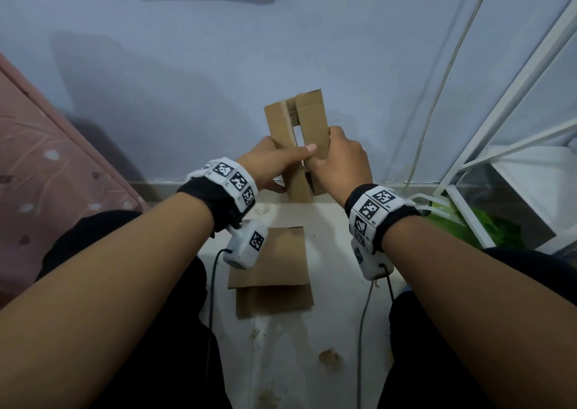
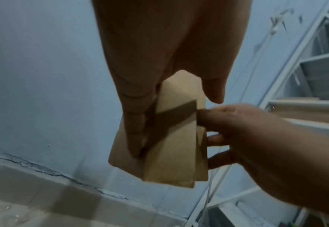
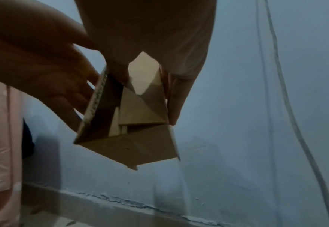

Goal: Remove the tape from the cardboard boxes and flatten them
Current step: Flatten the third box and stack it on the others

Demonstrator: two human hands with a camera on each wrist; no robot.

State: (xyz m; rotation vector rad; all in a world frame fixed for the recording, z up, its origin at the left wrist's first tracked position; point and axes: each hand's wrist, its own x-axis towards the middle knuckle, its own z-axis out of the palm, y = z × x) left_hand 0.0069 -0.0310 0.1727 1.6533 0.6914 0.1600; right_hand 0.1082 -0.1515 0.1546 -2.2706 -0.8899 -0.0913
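Box: a small cardboard box point(image 1: 296, 134) stands upright in the air between my hands, its end flaps loose and a gap down its middle.
Left hand: my left hand point(image 1: 268, 165) clamps the box's left side, thumb laid across the front, fingers behind.
Right hand: my right hand point(image 1: 340, 162) grips the right side, fingers curled round its edge.
Below my wrists: flattened cardboard point(image 1: 274, 271) lies on the floor point(image 1: 312, 361).
Beyond my hands: a blue wall point(image 1: 187, 80).
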